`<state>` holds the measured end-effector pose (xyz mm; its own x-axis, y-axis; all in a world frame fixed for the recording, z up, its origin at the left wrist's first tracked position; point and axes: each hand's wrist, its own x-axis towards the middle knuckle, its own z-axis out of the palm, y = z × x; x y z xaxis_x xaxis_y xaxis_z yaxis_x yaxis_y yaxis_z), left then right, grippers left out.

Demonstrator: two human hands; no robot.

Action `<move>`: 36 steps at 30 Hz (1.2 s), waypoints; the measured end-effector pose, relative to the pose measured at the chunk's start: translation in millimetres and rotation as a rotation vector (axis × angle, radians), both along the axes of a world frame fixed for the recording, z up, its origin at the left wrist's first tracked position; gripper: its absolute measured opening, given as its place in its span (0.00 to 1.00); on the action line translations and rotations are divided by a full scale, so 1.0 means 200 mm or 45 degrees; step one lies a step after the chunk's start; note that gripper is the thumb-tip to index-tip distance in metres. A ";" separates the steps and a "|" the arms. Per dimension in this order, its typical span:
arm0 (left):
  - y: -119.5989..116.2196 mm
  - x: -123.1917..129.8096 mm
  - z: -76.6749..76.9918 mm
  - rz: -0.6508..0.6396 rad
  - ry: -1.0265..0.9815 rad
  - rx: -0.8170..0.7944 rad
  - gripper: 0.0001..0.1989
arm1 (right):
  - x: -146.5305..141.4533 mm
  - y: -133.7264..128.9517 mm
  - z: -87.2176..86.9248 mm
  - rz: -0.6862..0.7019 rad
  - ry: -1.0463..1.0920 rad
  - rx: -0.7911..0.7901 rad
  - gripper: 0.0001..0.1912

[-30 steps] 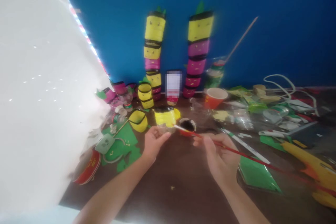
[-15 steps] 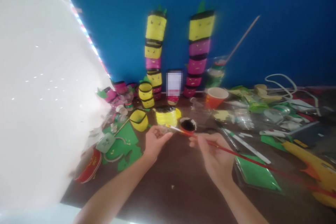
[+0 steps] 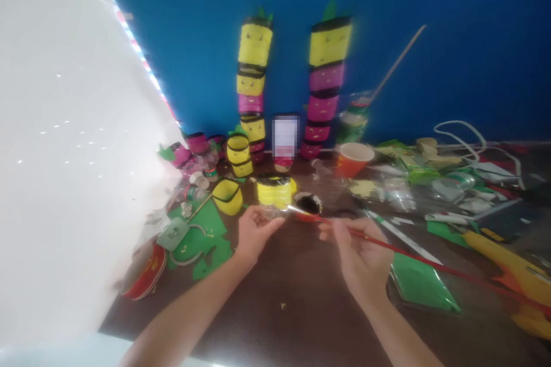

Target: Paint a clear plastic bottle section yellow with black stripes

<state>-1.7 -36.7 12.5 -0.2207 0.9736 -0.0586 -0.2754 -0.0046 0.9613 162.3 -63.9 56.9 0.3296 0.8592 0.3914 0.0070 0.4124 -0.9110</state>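
Note:
My right hand (image 3: 361, 252) grips a long paintbrush (image 3: 404, 255) with a red handle, pinched near the front. The brush points left, its pale tip blurred close to a yellow-painted cut plastic bottle piece (image 3: 275, 192) with a dark rim. My left hand (image 3: 256, 235) has its fingers closed at the clear lower edge of that bottle piece; the exact grip is partly hidden. Just right of it stands a small cup (image 3: 308, 205) with dark contents, behind the brush.
Two tall stacks of yellow and magenta pots (image 3: 255, 57) stand against the blue wall. An orange paper cup (image 3: 353, 159) is behind. Green sheets (image 3: 215, 246) and a red tub (image 3: 146, 272) lie left. A glue gun (image 3: 512, 258), green packet (image 3: 424, 281) and plastic scraps lie right.
My right hand and the paintbrush have moved slightly right, drawing the tip back. The yellow bottle piece has shifted or turned a little to the right; my left hand stays nearly in place.

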 end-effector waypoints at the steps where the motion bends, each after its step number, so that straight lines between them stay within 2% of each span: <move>1: 0.00 0.00 0.00 0.004 0.002 0.001 0.19 | 0.00 0.00 0.00 0.015 0.004 0.008 0.12; 5: 0.00 0.00 0.00 0.013 -0.006 0.004 0.19 | -0.01 0.00 -0.01 0.053 -0.057 0.002 0.11; 10: 0.01 0.00 0.00 0.035 0.000 -0.014 0.19 | 0.00 0.00 -0.02 -0.071 -0.081 0.082 0.11; 15: 0.00 0.00 0.02 0.016 -0.008 0.001 0.18 | -0.01 -0.01 -0.03 0.039 -0.119 0.117 0.07; 20: 0.00 0.01 0.02 0.052 -0.004 -0.010 0.19 | -0.01 0.00 -0.04 -0.077 -0.122 0.124 0.08; 25: 0.00 0.01 0.02 0.033 -0.010 -0.011 0.19 | 0.00 0.00 -0.03 0.007 -0.136 0.099 0.08; 31: 0.01 0.01 0.01 0.039 -0.023 -0.008 0.19 | 0.00 0.00 -0.04 -0.066 -0.111 0.125 0.08; 36: 0.01 0.01 0.00 0.038 -0.012 -0.007 0.19 | -0.02 0.00 -0.03 0.024 -0.110 0.092 0.07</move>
<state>-0.3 -35.2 12.1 -0.2488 0.9663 -0.0662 -0.2845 -0.0076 0.9586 158.9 -64.1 50.1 0.2758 0.8336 0.4786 0.0758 0.4775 -0.8754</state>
